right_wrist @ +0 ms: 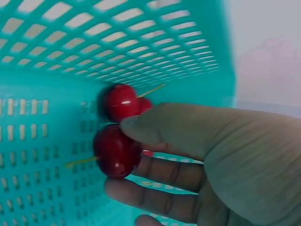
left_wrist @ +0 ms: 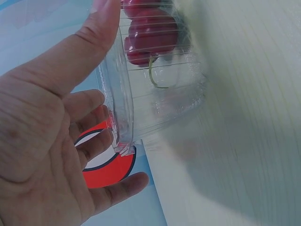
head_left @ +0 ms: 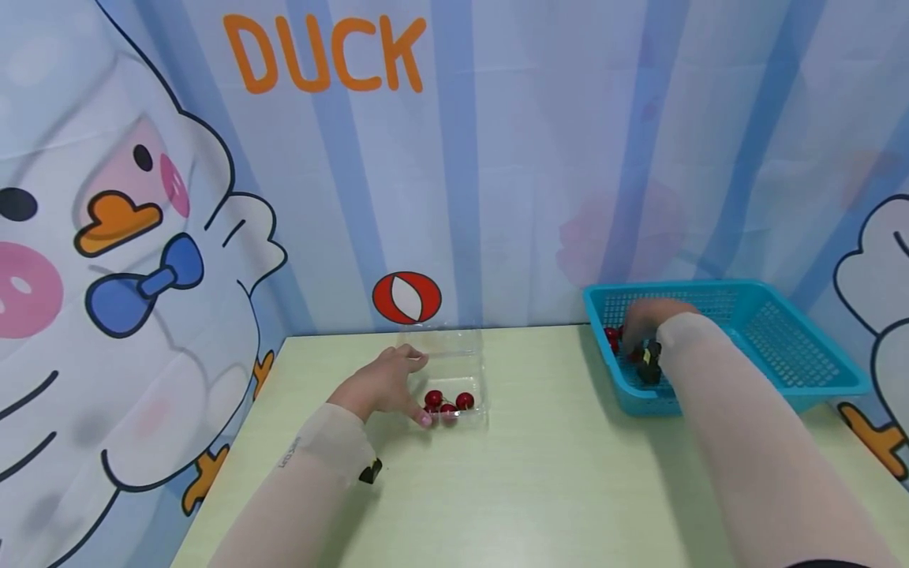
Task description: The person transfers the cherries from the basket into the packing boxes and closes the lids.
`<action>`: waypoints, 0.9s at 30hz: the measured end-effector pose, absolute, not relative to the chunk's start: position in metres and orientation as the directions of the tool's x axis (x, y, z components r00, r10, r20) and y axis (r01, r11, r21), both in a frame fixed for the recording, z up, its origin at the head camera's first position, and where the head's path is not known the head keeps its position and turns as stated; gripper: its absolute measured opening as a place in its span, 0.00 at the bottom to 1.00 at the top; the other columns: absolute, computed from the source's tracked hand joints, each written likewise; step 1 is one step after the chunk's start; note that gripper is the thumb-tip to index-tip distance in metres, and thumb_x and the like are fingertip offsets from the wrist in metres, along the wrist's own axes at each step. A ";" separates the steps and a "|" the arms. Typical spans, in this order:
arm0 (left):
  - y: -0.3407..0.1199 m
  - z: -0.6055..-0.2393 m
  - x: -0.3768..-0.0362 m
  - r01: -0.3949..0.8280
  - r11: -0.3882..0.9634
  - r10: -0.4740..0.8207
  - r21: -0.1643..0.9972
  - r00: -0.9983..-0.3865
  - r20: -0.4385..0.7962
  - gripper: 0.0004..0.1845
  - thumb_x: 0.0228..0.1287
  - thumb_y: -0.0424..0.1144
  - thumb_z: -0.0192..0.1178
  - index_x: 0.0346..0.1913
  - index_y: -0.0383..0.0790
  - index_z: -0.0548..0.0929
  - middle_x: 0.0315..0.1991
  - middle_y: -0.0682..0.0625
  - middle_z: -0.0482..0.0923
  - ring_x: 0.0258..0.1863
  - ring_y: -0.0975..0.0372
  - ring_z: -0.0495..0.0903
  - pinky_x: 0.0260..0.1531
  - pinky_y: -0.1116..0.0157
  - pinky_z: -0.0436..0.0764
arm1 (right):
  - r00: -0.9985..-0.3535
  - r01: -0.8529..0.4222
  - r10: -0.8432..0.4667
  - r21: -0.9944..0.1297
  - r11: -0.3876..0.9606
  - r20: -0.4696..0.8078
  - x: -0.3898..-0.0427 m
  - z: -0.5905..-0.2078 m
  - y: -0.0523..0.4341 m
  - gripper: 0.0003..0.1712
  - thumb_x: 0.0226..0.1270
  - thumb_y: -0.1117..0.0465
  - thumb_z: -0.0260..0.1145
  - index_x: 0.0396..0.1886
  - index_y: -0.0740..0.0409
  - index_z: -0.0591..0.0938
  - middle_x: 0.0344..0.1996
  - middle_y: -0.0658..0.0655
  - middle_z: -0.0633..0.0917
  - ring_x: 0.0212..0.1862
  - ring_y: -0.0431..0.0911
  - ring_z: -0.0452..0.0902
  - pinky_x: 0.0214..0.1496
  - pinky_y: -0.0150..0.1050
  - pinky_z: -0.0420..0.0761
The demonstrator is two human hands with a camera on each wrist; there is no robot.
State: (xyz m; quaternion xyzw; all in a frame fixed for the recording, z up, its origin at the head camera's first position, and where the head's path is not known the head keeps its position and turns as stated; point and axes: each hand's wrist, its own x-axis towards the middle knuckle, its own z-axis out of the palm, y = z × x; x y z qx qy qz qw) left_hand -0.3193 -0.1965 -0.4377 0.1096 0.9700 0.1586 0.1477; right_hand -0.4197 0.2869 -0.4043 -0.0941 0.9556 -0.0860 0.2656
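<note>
Several red cherries (head_left: 465,401) with stems lie at the near end of a clear plastic box (head_left: 465,371). Against its left side rests my left hand (head_left: 387,380), thumb by the near corner and fingers loosely spread. The left wrist view shows the thumb over the clear wall beside the cherries (left_wrist: 153,33). Down in the turquoise basket (head_left: 802,315) is my right hand (head_left: 649,319), partly hidden by its sleeve in the head view. Its thumb and fingers pinch a dark red cherry (right_wrist: 117,151) with a stem. More cherries (right_wrist: 121,101) lie just behind it in the basket.
The pale wooden table (head_left: 561,473) carries the box left of centre and the basket at the right. Behind it hangs a blue striped cloth (head_left: 525,158) with duck drawings. The basket has raised perforated walls.
</note>
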 end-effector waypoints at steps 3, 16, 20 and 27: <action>-0.196 -0.438 -0.319 0.168 0.923 0.262 0.345 -0.933 -0.247 0.66 0.48 0.56 0.93 0.90 0.52 0.69 0.89 0.51 0.64 0.88 0.47 0.61 0.79 0.36 0.79 | -0.857 -0.124 -0.239 -0.268 0.955 -0.456 -0.420 -0.393 0.285 0.18 0.78 0.59 0.68 0.23 0.48 0.79 0.30 0.52 0.81 0.36 0.49 0.78 0.40 0.44 0.80; -0.194 -0.434 -0.318 0.161 0.926 0.255 0.341 -0.934 -0.251 0.65 0.48 0.56 0.93 0.89 0.52 0.69 0.89 0.50 0.64 0.88 0.46 0.62 0.79 0.35 0.79 | -0.906 -0.270 -0.356 -0.337 0.902 -0.228 -0.412 -0.330 0.229 0.28 0.79 0.64 0.62 0.14 0.46 0.68 0.15 0.46 0.62 0.22 0.42 0.51 0.30 0.40 0.62; -0.194 -0.435 -0.318 0.153 0.926 0.249 0.344 -0.934 -0.254 0.65 0.48 0.55 0.93 0.90 0.52 0.69 0.89 0.50 0.63 0.88 0.46 0.61 0.78 0.35 0.79 | -0.907 -0.317 -0.377 -0.289 0.903 -0.184 -0.407 -0.322 0.196 0.25 0.81 0.62 0.64 0.17 0.49 0.79 0.17 0.46 0.68 0.23 0.42 0.56 0.29 0.39 0.65; -0.196 -0.438 -0.320 0.152 0.923 0.250 0.353 -0.935 -0.251 0.66 0.47 0.56 0.94 0.90 0.53 0.69 0.89 0.52 0.64 0.88 0.47 0.61 0.78 0.35 0.79 | -0.845 -0.474 -0.521 -0.282 0.834 -0.121 -0.395 -0.323 0.143 0.12 0.83 0.62 0.64 0.43 0.53 0.93 0.41 0.54 0.92 0.38 0.47 0.81 0.44 0.45 0.82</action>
